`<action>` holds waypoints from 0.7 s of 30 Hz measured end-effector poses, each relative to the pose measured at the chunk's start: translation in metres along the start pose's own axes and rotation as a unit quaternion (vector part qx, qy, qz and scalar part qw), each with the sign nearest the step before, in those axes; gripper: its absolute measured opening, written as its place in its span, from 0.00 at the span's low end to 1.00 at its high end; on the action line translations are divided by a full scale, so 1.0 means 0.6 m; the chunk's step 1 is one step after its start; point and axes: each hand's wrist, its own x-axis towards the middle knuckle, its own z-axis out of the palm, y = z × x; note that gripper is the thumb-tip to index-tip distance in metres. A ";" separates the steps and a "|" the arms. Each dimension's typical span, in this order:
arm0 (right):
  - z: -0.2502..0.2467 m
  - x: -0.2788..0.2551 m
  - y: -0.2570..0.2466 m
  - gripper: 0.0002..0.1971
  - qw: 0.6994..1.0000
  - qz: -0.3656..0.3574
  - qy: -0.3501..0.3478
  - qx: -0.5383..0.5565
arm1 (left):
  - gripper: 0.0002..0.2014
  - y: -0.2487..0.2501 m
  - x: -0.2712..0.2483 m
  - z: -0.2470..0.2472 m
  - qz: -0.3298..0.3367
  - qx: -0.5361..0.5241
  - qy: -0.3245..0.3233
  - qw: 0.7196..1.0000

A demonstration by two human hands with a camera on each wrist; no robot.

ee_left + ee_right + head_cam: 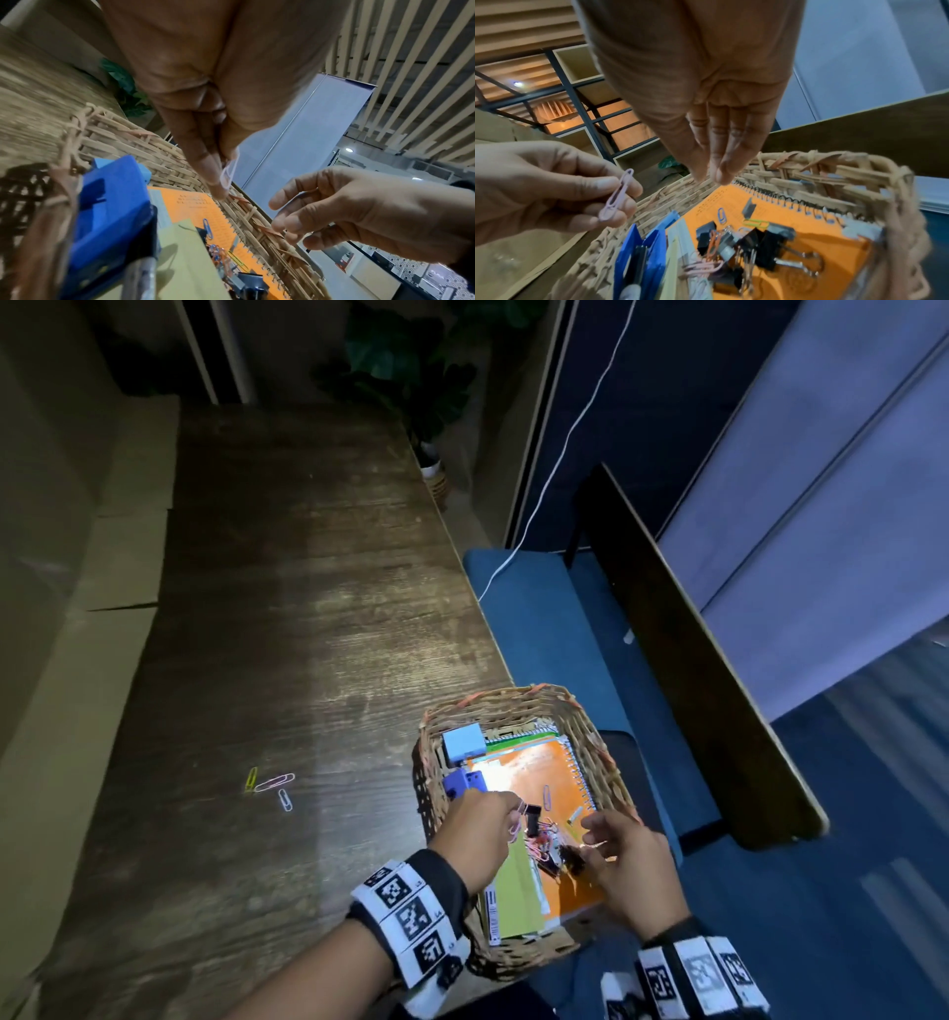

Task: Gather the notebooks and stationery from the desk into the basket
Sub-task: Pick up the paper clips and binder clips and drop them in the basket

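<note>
A woven basket [513, 698] stands at the desk's right edge. It holds an orange spiral notebook [529, 773], a yellow-green pad [518, 891], a blue stapler [462, 783], a light blue box [463, 741], black binder clips [765, 243] and loose paperclips. My left hand [513, 806] hovers over the basket's left side and pinches a pink paperclip [616, 195] between thumb and fingers. Over the near right side hangs my right hand [593, 834]; its fingers point down, nearly straight, and hold nothing. Three paperclips lie on the desk to the left: yellow [251, 779], pink [274, 782], pale blue [285, 799].
The dark wooden desk [287, 618] stretches away ahead. Flattened cardboard [118, 567] lines its left side. A blue seat [544, 618] and a dark wood panel [683, 670] stand right of the desk, with a white cable [560, 454] hanging down. A potted plant [411, 377] stands at the far end.
</note>
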 end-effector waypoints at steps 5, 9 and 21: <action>-0.016 0.003 0.014 0.15 1.000 -0.008 0.026 -0.007 | 0.11 0.017 0.018 0.025 -0.025 -0.024 -0.022 0.999; -0.017 0.007 0.001 0.14 0.999 -0.024 0.024 -0.024 | 0.28 0.006 0.002 0.008 -0.039 -0.032 0.009 0.999; 0.204 0.046 -0.268 0.11 0.972 -0.178 -0.152 0.010 | 0.13 -0.348 -0.057 -0.177 -0.338 -0.057 0.307 0.888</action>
